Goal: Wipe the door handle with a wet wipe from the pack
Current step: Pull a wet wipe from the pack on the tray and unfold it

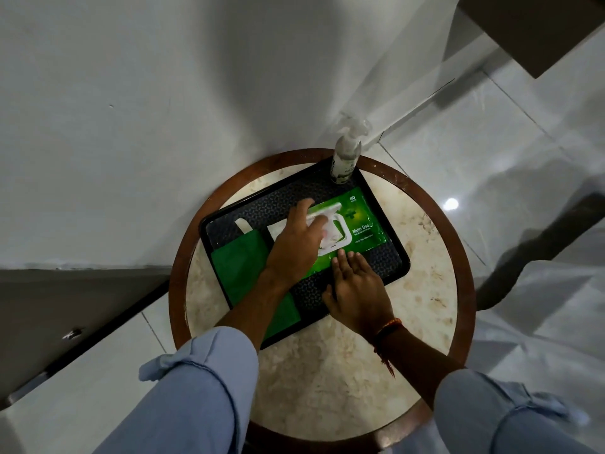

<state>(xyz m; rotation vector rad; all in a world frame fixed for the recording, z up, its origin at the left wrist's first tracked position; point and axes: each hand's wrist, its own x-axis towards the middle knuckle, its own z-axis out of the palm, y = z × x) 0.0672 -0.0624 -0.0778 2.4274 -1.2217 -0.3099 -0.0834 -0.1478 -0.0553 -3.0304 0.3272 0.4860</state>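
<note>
Left hand (296, 239) at wipe pack (357, 221) opening — right hand (355, 290) steadying

A spray bottle (345, 158) and green cloth (244, 273) sit on a black tray (389, 270).

Single head-worn wide-angle view, looking steeply down from above a round table (432, 290), close to it, wall toward 12 o'clock, sleeves entering from 6 o'clock (edges visibly bowed by the lens)
</note>
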